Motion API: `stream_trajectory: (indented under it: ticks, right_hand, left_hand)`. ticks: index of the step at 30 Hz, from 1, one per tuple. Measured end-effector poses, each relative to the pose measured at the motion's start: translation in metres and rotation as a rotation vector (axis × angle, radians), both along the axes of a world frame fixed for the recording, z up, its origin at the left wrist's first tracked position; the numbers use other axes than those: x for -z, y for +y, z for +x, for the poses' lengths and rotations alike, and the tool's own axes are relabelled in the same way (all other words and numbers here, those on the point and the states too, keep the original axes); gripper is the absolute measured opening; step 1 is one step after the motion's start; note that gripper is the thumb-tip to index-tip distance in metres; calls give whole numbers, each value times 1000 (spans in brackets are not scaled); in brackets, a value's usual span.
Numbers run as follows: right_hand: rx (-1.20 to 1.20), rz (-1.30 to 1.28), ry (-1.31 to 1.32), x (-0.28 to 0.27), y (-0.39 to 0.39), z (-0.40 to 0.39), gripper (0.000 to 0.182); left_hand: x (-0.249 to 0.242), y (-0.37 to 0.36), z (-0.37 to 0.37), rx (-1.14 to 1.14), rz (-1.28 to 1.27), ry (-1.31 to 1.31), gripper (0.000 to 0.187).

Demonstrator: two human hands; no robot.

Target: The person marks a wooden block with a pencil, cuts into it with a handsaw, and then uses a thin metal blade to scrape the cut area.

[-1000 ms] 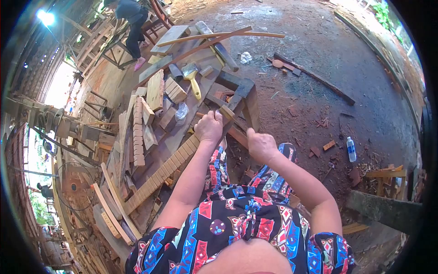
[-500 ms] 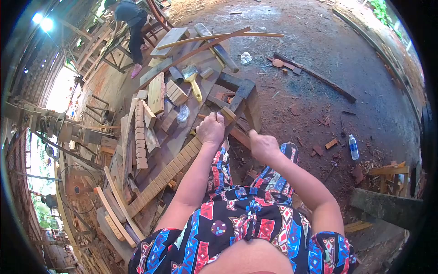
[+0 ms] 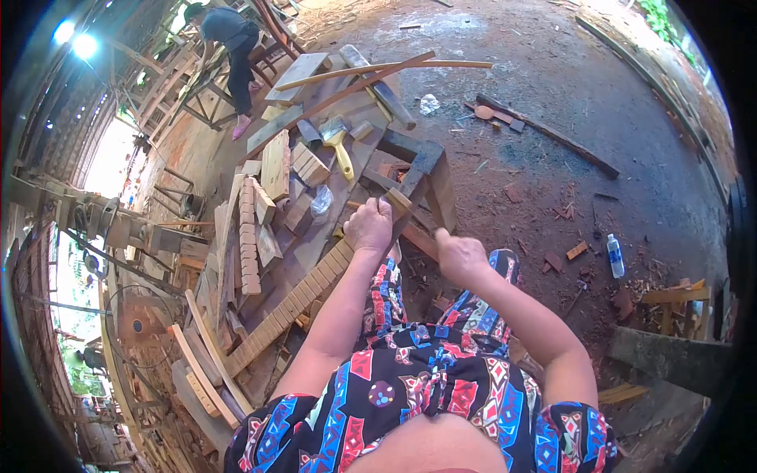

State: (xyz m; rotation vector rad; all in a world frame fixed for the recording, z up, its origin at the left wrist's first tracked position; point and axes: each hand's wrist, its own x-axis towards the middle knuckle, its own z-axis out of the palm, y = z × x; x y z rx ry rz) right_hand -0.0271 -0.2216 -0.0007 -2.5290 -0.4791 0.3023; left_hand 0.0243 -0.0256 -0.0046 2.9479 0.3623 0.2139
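Note:
My left hand (image 3: pixel 368 227) is closed at the upper end of a row of small wooden blocks (image 3: pixel 293 303) that runs diagonally over the bench. Just beyond its knuckles lies a pale wooden block (image 3: pixel 400 199). To the right, my right hand (image 3: pixel 463 257) is a fist with the thumb side up, beside the bench edge; what it grips, if anything, is too small to make out. A dark wooden frame (image 3: pixel 430 158) stands ahead of both hands.
On the bench lie a yellow-handled brush (image 3: pixel 341 156), a plastic bag (image 3: pixel 322 201), a notched strip (image 3: pixel 249 236) and curved slats (image 3: pixel 206 364). A water bottle (image 3: pixel 615 256) stands at right. Another person (image 3: pixel 229 47) bends over at the upper left.
The whole view has shifted slightly, with the scene a little lower and to the right. Both hands keep nearly the same places and stay closed.

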Motion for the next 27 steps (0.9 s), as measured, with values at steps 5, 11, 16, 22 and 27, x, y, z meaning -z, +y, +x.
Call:
stream_trajectory:
  ticks: [5, 11, 16, 22, 27]
  right_hand:
    - [10, -8, 4, -3, 9, 8, 17]
    - [18, 33, -64, -2, 33, 29, 17]
    - [-11, -56, -17, 4, -15, -16, 16]
    - [20, 41, -77, 0, 30, 30, 16]
    - [21, 35, -42, 0, 17, 13, 16]
  left_hand:
    - [-3, -2, -2, -6, 22, 22, 38]
    - [-2, -1, -3, 1, 21, -11, 38]
    - [1, 0, 2, -21, -15, 8, 39]
    - [2, 0, -2, 7, 15, -19, 38]
    - [-2, -2, -2, -15, 39, 7, 38]
